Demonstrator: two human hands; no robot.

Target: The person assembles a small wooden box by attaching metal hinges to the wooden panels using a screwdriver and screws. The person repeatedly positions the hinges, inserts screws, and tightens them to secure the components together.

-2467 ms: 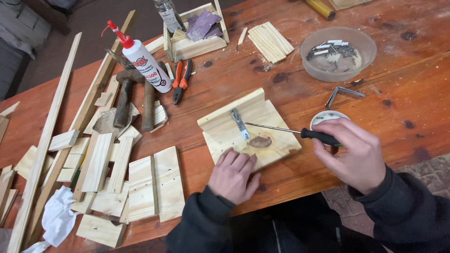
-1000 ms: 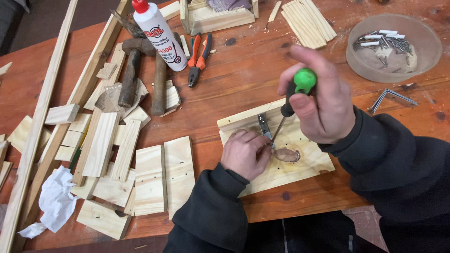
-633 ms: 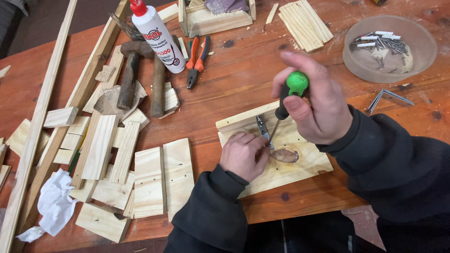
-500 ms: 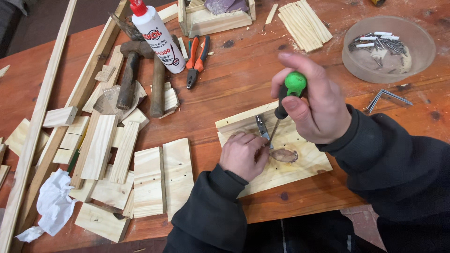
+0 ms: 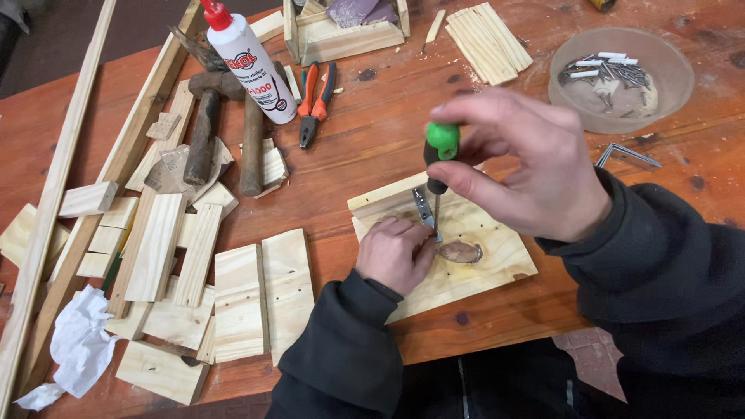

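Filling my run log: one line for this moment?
right hand: upright screwdriver | left hand: steadies metal bracket | wooden board

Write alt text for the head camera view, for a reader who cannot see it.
A right hand holds a green-handled screwdriver upright, tip down at a small metal bracket on a pale wooden board, with the left hand resting beside it. Around them on the reddish wooden table lie a white glue bottle and orange pliers.
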